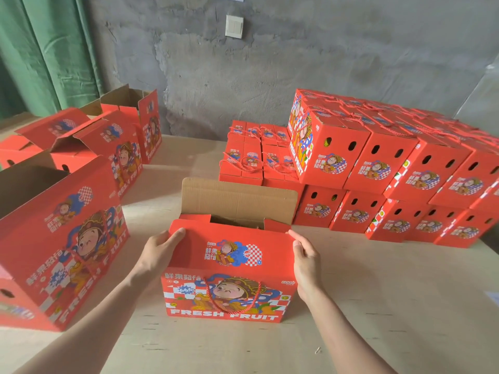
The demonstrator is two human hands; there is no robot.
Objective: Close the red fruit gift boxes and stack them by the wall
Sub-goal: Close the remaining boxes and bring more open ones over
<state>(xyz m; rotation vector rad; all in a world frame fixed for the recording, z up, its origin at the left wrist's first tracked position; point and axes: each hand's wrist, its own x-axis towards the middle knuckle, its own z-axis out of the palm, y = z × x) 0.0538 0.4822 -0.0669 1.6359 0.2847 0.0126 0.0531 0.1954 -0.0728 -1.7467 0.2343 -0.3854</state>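
Here's the box point(229, 290), sitting square on the table point(378, 306) right in front of the person, still open at the top. The front flap point(232, 252) is tipped inward over the opening, while the back flap point(237, 198) stands upright with its bare brown cardboard showing.

This is corrugated card, so I'd call it stiff across the panels, keen to fold at the creases and easy to dent at the corners. Whether there's fruit inside I can't tell, so the weight is anyone's guess. For closing, the flap edges near the corners look like the right place to hold. For the carry to the wall, the red rope handle point(232, 298) hanging down the front looks handy, or 2 palms under the base if it's heavy.

Both forearms reach in from below, roughly mirrored. The left hand point(159, 249) clamps the flap's left edge, thumb on top and fingers curled beneath. The right hand point(305, 260) pinches the right edge, thumb against the card and fingers running down the side.

Closed boxes point(378, 163) wait stacked by the wall point(270, 76) on the right, and open boxes point(62, 238) stand at the left.
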